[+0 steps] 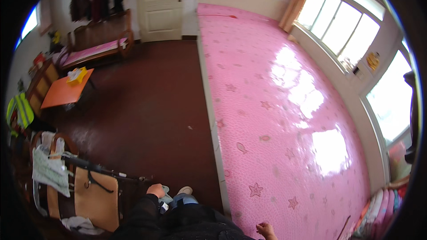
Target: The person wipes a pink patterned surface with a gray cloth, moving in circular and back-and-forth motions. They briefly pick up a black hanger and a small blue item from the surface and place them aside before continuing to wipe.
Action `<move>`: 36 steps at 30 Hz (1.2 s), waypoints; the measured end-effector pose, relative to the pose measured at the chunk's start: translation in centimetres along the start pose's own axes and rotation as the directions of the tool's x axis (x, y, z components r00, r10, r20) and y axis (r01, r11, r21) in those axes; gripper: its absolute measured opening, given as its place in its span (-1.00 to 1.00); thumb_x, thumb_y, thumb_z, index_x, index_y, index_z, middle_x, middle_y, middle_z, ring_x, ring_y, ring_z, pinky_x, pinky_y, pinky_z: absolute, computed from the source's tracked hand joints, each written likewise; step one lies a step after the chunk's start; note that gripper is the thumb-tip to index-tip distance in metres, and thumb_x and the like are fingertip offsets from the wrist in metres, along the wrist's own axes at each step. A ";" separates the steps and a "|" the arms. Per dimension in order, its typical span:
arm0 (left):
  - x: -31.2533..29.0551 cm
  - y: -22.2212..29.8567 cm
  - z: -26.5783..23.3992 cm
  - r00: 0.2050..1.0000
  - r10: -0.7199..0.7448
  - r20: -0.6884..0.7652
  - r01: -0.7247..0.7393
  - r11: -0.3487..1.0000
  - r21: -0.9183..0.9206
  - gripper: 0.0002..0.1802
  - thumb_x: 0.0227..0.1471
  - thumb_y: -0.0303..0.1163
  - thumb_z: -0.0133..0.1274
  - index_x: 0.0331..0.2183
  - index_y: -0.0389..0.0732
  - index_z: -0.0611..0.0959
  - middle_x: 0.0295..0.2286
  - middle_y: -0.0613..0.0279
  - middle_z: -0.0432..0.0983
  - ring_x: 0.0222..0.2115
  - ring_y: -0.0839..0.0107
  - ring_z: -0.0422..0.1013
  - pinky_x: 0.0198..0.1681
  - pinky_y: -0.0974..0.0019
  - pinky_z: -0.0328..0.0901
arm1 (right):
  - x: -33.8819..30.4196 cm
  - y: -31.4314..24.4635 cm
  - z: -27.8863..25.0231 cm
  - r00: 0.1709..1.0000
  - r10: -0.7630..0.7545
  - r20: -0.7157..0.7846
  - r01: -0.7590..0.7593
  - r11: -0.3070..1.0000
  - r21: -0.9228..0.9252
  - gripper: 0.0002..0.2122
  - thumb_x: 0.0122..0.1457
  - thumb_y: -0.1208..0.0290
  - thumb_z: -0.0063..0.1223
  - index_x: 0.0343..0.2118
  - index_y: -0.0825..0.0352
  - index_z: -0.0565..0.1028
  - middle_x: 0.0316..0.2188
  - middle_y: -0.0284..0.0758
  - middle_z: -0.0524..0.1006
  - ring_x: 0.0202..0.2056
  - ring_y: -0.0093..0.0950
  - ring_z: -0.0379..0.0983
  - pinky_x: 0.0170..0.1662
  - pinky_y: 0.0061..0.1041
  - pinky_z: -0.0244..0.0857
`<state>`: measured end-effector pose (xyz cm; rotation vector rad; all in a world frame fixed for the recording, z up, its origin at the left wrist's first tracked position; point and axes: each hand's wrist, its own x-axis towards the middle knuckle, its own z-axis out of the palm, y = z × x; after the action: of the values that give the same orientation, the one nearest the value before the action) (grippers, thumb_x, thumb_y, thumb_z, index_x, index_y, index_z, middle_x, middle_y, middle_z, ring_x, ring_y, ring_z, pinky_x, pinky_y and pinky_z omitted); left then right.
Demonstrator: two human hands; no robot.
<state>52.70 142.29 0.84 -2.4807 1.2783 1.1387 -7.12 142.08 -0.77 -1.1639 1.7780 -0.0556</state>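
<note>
Pink mat [284,106] with a star pattern covers a long raised platform on the right side of the room, glossy where window light falls on it. At the platform's near end, the person's right hand [266,230] rests on the mat close to the near edge; the fingers look loosely curled and hold nothing that can be seen, though the hand is small and low in view. The left hand [156,190] sits near the person's knee, closed into a loose fist; whether it grips anything cannot be told. Just left of it stands a wooden chair [91,198] with cloth draped over it. Farther off on the dark red floor [147,106] is an orange low table [66,91], then a wooden bench [100,44], and a white door [161,4] in the far wall.
</note>
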 end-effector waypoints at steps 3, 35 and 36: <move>1.4 2.7 -0.9 0.989 0.116 -0.092 -0.115 0.993 0.010 -0.64 -0.15 -0.36 -0.02 -0.22 -0.25 0.56 -0.22 -0.09 0.47 -0.14 0.01 0.37 -0.09 0.09 0.28 | -1.6 8.8 2.3 0.980 0.199 -0.010 -0.193 0.963 0.190 -0.70 -0.04 0.22 0.17 -0.51 0.44 0.55 -0.67 -0.26 0.53 -0.63 -0.53 0.47 -0.52 -0.49 0.36; 17.9 42.1 -5.6 -0.385 0.889 0.247 -0.841 -0.448 0.304 -0.64 -0.06 -0.32 -0.11 -0.15 0.10 0.53 -0.08 0.28 0.32 -0.10 0.28 0.29 -0.23 0.22 0.29 | -2.2 -13.1 5.0 0.923 0.284 -0.260 -0.265 0.958 0.107 -0.75 0.05 0.27 0.08 -0.46 0.41 0.53 -0.62 -0.30 0.54 -0.55 -0.54 0.46 -0.45 -0.53 0.32; 19.6 43.1 -6.6 -0.332 0.910 0.247 -0.875 -0.395 0.280 -0.63 -0.08 -0.33 -0.09 -0.15 0.10 0.53 -0.07 0.25 0.31 -0.10 0.23 0.31 -0.22 0.19 0.32 | -3.1 -13.1 5.6 0.908 0.322 -0.269 -0.313 0.947 0.078 -0.75 0.05 0.27 0.09 -0.46 0.42 0.53 -0.62 -0.30 0.54 -0.56 -0.54 0.46 -0.45 -0.53 0.32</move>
<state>31.42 99.53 1.52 -0.3858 3.3681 0.4885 6.11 139.60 4.91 -0.8589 2.1902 -0.0579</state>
